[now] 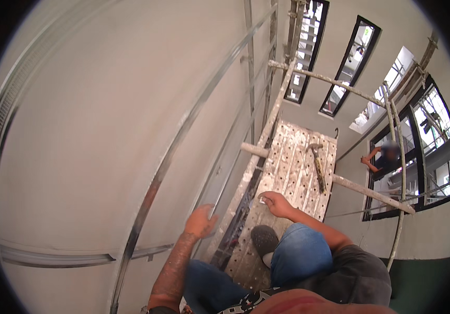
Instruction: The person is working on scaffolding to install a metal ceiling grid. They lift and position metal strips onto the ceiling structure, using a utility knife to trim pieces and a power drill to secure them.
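My left hand [200, 222] is at a thin metal stud [223, 198] by the wall, its fingers closed around the edge. My right hand [276, 204] is held over the scaffold plank [282, 180], thumb and forefinger pinched on a small whitish piece too small to name. Farther along the perforated plank lies a claw hammer [317, 166], its head away from me and its worn handle toward me. My shoe [264, 240] and bent knee [301, 251] are close to my right forearm.
Metal framing [183, 128] runs along the pale wall on the left. Scaffold tubes [274, 112] border the plank, and a gap lies along its left side. At right, another person [387, 157] is by a black-framed window [418, 152].
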Action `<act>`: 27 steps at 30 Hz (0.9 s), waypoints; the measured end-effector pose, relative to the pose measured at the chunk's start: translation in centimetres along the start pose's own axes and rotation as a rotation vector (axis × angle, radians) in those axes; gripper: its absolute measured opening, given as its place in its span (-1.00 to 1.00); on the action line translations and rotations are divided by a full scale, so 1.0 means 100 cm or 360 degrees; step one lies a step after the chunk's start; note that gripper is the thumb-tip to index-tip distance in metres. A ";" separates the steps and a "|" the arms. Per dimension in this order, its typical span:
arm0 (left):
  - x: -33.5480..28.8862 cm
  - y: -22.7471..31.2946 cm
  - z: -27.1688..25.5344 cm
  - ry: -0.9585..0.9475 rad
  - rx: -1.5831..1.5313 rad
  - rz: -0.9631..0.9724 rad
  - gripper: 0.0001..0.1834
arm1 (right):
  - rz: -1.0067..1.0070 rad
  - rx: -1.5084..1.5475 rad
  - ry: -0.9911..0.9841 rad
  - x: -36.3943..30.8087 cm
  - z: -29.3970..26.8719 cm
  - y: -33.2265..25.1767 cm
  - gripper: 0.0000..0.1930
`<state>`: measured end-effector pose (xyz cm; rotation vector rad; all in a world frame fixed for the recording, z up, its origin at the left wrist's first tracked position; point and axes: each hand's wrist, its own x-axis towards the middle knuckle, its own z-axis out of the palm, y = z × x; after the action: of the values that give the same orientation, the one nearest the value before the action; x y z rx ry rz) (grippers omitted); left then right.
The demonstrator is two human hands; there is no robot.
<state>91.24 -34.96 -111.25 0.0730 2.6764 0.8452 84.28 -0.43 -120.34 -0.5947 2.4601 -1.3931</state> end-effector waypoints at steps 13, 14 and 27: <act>-0.009 0.180 -0.056 0.0288 -0.0847 -0.0089 -0.38 | 0.0237 0.0924 -0.0615 0.065 -0.075 -0.209 -0.35; -0.013 0.188 -0.063 0.0290 -0.0863 -0.0111 -0.44 | 0.0261 0.0916 -0.0592 0.061 -0.078 -0.214 -0.35; -0.077 0.301 -0.185 -0.0078 -0.0669 -0.0148 -0.70 | 0.1045 0.1264 0.0025 -0.075 -0.170 -0.319 -0.48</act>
<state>90.96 -21.48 -77.66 -0.1281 2.3797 1.3324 91.14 1.24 -84.12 0.3630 1.6169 -1.8274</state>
